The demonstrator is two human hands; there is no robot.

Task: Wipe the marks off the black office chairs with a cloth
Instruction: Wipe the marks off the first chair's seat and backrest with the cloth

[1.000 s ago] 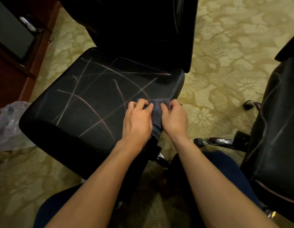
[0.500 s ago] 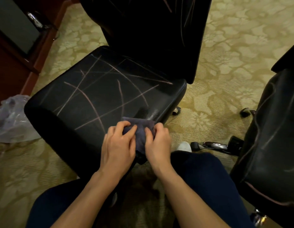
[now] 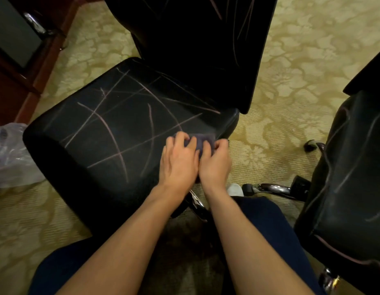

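- my left hand and right hand sit side by side, touching, both with fingers curled onto the small dark cloth, pressing it down on the seat's right edge.
- the cloth is bunched under my fingertips; only a strip of it shows between and just beyond my hands.
- the seat of the black office chair stretches to the left of my hands and away from them, and it is crossed with pale pinkish marks, long straight and curved lines running right up to my left hand.
- as i judge it, this seat is barely begun: only the corner just beyond my hands looks dark and free of lines, though blur there makes it hard to be sure.
- the backrest, beyond my hands, carries thin marks too, not yet wiped.
- the second chair, well to the right of my right hand, shows faint lines on its black surface, so it is left to do as well.
- i would say most of the job remains.
- a clear plastic bag lies on the patterned carpet far to the left of my hands.
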